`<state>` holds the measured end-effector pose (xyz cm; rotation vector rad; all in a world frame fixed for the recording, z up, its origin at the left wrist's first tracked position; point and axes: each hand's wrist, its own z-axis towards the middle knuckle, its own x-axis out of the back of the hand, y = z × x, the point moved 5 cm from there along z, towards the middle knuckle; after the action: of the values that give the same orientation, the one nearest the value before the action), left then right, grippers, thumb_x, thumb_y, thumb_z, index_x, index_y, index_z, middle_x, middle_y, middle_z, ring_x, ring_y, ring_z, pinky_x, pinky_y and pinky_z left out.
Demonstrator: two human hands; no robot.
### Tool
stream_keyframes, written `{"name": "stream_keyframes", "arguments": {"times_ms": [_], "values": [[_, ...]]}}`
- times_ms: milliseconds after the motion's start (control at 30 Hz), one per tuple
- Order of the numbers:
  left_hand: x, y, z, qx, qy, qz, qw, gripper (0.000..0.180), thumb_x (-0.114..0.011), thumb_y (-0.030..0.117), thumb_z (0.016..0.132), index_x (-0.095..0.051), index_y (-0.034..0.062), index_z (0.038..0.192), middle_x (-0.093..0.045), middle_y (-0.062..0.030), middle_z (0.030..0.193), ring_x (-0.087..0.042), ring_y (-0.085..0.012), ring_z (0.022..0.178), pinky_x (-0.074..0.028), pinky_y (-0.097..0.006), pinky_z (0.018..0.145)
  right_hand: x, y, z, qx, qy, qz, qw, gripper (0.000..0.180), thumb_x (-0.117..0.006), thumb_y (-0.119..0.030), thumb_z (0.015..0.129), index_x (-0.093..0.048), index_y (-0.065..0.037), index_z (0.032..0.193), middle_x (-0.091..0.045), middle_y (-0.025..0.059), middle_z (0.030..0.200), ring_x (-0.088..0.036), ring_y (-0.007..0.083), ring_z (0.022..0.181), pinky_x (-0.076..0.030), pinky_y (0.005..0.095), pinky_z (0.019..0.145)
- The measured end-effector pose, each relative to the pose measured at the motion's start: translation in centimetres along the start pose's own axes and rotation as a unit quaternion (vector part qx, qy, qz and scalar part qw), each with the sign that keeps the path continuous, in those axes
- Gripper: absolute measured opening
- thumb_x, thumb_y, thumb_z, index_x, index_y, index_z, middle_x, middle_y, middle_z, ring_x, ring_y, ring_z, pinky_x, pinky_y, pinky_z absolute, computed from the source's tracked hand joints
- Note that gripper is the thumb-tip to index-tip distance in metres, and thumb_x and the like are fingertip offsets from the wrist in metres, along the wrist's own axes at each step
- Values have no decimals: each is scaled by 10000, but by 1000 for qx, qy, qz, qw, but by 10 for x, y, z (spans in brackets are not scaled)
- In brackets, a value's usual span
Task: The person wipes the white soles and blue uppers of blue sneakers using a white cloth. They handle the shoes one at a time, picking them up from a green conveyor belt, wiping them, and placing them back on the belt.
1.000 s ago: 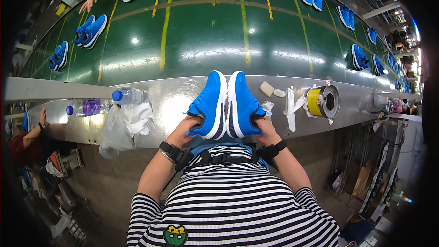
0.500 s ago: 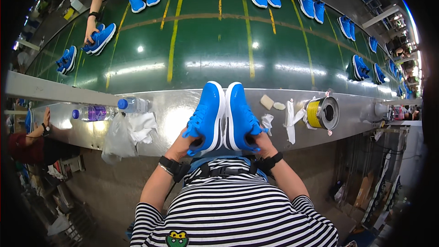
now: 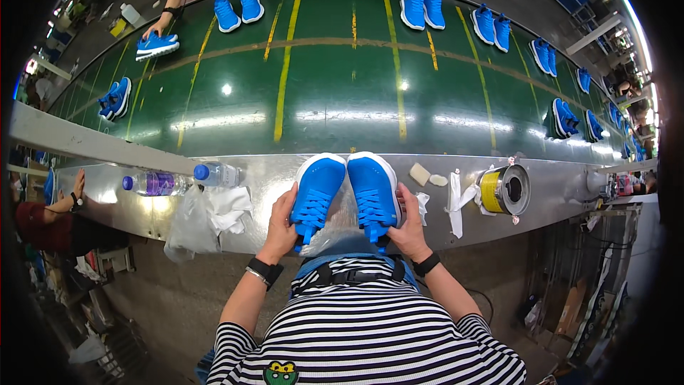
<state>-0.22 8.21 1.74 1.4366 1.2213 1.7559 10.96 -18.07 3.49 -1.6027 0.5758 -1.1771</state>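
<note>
In front of me I hold a pair of blue sneakers with white soles, toes pointing away and laces up. My left hand (image 3: 283, 219) is closed on the outer side and heel of the left sneaker (image 3: 318, 189). My right hand (image 3: 411, 224) grips the right sneaker (image 3: 372, 189) the same way. Their toes nearly touch, while a gap shows between the heels. Both sneakers are over the metal ledge (image 3: 285, 171); whether they rest on it I cannot tell.
Beyond the ledge runs a green conveyor belt (image 3: 335, 93) carrying several pairs of blue sneakers. Bottles (image 3: 217, 174) and a plastic bag (image 3: 191, 224) lie left; an open can (image 3: 504, 190) and pale foam pieces (image 3: 420, 174) lie right. Across the belt, a co-worker's hand (image 3: 158, 27) touches a sneaker.
My hands have turned the sneakers from standing sole to sole, on their sides, to laces up. Across the belt, the co-worker's hand and its sneakers have shifted away from me.
</note>
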Motion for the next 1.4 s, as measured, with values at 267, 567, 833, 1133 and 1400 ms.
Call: {"name": "stream_keyframes", "arguments": {"times_ms": [267,567,833,1133,1400], "values": [[9,9,-8,-31,66,112,991,741,-578,-27,671,-402,104,1379,-480,-147,1217,-427,-321,1110,-328,-387,985,-6,-4,1,38,20,-72,996,865,-705,-96,567,-355,-53,1357,-439,168,1195,-445,322,1115,-374,387,989],[11,9,-15,-14,80,143,986,783,-513,-84,615,-414,104,1369,-477,-154,1186,-427,-328,1093,-333,-390,979,-14,-8,-2,44,29,-116,992,868,-727,-143,540,-389,-59,1334,-444,157,1196,-421,326,1115,-334,406,992],[-11,-26,-25,112,22,-113,987,732,-597,19,742,-335,119,1419,-501,-142,1187,-485,-259,1094,-386,-365,947,-18,-16,-1,33,15,-110,993,865,-720,-130,534,-387,-55,1329,-430,156,1191,-426,324,1110,-348,403,994],[-7,-16,-22,68,43,-79,994,752,-667,89,742,-333,103,1416,-496,-144,1222,-474,-262,1134,-372,-358,974,-17,-17,-1,47,14,-123,991,870,-711,-76,564,-344,-35,1352,-397,165,1224,-438,316,1133,-373,380,1008],[-1,-3,-20,6,93,70,993,841,-680,65,660,-293,34,1405,-466,-189,1223,-427,-340,1142,-340,-390,989,-19,-9,-2,66,29,-166,984,900,-726,-71,572,-315,-26,1371,-392,164,1228,-407,318,1142,-354,378,1007]]}}
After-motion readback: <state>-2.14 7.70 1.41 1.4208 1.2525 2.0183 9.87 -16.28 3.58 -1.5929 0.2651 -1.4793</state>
